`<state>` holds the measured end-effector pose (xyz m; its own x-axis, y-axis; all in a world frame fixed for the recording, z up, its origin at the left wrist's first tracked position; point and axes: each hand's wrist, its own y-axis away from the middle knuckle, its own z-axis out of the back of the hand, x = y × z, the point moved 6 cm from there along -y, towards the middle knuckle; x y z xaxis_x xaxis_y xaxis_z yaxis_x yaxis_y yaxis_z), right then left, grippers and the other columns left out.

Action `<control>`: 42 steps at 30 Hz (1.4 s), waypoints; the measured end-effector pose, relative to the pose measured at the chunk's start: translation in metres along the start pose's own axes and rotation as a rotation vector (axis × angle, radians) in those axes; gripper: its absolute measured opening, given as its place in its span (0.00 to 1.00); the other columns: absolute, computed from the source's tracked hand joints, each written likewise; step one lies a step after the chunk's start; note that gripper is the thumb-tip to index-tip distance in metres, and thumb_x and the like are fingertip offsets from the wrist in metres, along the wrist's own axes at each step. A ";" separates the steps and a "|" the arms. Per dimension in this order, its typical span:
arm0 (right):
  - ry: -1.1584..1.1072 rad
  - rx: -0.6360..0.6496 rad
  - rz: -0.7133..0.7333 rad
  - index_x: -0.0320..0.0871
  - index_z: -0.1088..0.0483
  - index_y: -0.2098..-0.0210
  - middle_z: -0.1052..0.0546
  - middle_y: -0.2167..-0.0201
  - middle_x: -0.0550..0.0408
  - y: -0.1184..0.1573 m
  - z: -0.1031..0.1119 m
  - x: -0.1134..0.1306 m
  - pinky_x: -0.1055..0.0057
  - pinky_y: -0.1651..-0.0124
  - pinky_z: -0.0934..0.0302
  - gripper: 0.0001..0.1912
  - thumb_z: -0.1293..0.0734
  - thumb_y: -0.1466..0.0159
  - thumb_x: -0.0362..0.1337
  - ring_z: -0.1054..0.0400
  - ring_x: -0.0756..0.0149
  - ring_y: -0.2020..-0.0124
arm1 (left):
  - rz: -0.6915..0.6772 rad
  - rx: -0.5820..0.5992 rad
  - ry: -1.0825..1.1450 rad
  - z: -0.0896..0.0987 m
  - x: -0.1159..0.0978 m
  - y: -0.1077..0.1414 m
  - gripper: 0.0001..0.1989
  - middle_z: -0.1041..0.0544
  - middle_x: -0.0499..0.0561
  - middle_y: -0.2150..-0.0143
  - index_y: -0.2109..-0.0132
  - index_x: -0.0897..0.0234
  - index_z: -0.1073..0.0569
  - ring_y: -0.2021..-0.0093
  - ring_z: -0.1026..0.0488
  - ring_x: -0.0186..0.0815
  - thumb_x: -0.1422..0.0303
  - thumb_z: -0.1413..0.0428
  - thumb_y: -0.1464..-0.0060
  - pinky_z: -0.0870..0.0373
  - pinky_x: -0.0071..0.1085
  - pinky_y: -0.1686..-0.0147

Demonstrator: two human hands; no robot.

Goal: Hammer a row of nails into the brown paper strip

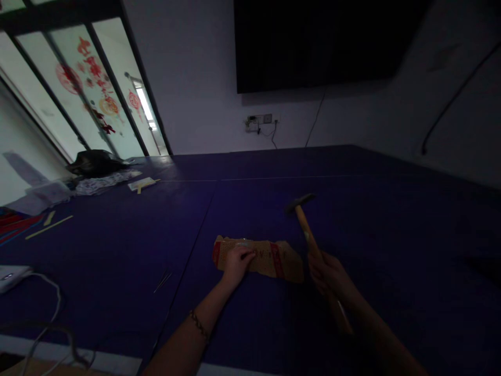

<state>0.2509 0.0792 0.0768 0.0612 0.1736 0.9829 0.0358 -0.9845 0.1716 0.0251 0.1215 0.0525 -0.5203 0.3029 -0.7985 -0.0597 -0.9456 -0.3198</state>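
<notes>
A brown piece of cardboard (289,261) with red bands and torn edges lies on the dark blue tabletop. My left hand (237,263) rests on its left half, thumb and fingers pinched together. Whatever is between them, if anything, is too small and dark to make out. A small shiny clear patch (245,243) shows just beyond the fingertips. My right hand (331,274) is wrapped around the wooden handle of a hammer (307,230). The hammer's dark head is raised, up and to the right of the cardboard. Some thin metal pieces (162,281) lie left of the cardboard.
On the table's left are a white device (13,277) with a cable, yellow strips (49,227), red and blue strips (18,227), and a white pad (141,184). A black bag (96,162) sits farther back. A large screen (321,44) hangs on the wall above sockets (260,120).
</notes>
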 end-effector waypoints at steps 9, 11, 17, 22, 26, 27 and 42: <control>0.093 0.059 -0.173 0.44 0.40 0.73 0.47 0.88 0.69 0.081 -0.067 -0.010 0.79 0.91 0.62 0.22 0.36 0.54 0.56 0.59 0.81 0.91 | -0.065 0.010 -0.035 -0.003 -0.004 0.001 0.04 0.21 0.54 0.68 0.72 0.65 0.22 0.64 0.26 0.37 0.75 0.42 0.53 0.31 0.34 0.58; 0.146 0.091 -0.154 0.43 0.39 0.75 0.46 0.87 0.67 0.083 -0.074 -0.016 0.79 0.88 0.59 0.21 0.36 0.55 0.55 0.55 0.79 0.88 | -0.068 0.015 -0.048 -0.004 -0.004 0.001 0.04 0.21 0.54 0.69 0.72 0.65 0.22 0.64 0.26 0.37 0.75 0.42 0.53 0.31 0.34 0.59; 0.308 0.070 -0.005 0.44 0.38 0.78 0.40 0.86 0.60 0.078 -0.073 -0.024 0.75 0.83 0.52 0.18 0.38 0.51 0.53 0.46 0.71 0.83 | -0.075 0.024 -0.067 -0.007 -0.003 0.000 0.04 0.22 0.53 0.68 0.72 0.65 0.22 0.64 0.26 0.37 0.75 0.41 0.53 0.31 0.34 0.59; 0.461 0.022 0.023 0.44 0.34 0.76 0.33 0.82 0.56 0.080 -0.066 -0.028 0.71 0.77 0.46 0.14 0.36 0.51 0.49 0.41 0.67 0.80 | -0.076 0.030 -0.087 -0.009 -0.002 0.000 0.03 0.22 0.53 0.68 0.72 0.65 0.22 0.64 0.26 0.38 0.75 0.41 0.54 0.31 0.34 0.59; 0.533 0.065 0.006 0.42 0.32 0.74 0.29 0.79 0.53 0.086 -0.071 -0.020 0.70 0.73 0.44 0.14 0.39 0.47 0.46 0.38 0.66 0.77 | -0.075 0.024 -0.103 -0.009 -0.001 0.001 0.03 0.22 0.53 0.67 0.70 0.65 0.22 0.63 0.27 0.38 0.75 0.42 0.53 0.31 0.35 0.58; 0.551 0.075 0.008 0.41 0.32 0.72 0.29 0.78 0.53 0.088 -0.072 -0.017 0.70 0.72 0.43 0.14 0.41 0.46 0.46 0.37 0.65 0.77 | -0.073 0.021 -0.106 -0.009 -0.001 0.000 0.03 0.22 0.54 0.67 0.70 0.66 0.22 0.63 0.27 0.38 0.75 0.42 0.53 0.31 0.35 0.57; 0.653 0.024 -0.008 0.42 0.32 0.71 0.26 0.74 0.50 0.081 -0.070 -0.035 0.71 0.68 0.40 0.14 0.40 0.46 0.46 0.33 0.62 0.72 | -0.080 0.029 -0.143 -0.008 -0.006 0.002 0.04 0.21 0.54 0.66 0.69 0.66 0.22 0.62 0.27 0.38 0.77 0.42 0.53 0.31 0.35 0.57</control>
<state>0.1818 -0.0081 0.0613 -0.5572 0.1226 0.8213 0.0564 -0.9812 0.1848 0.0355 0.1184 0.0527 -0.6288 0.3592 -0.6896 -0.1295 -0.9229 -0.3626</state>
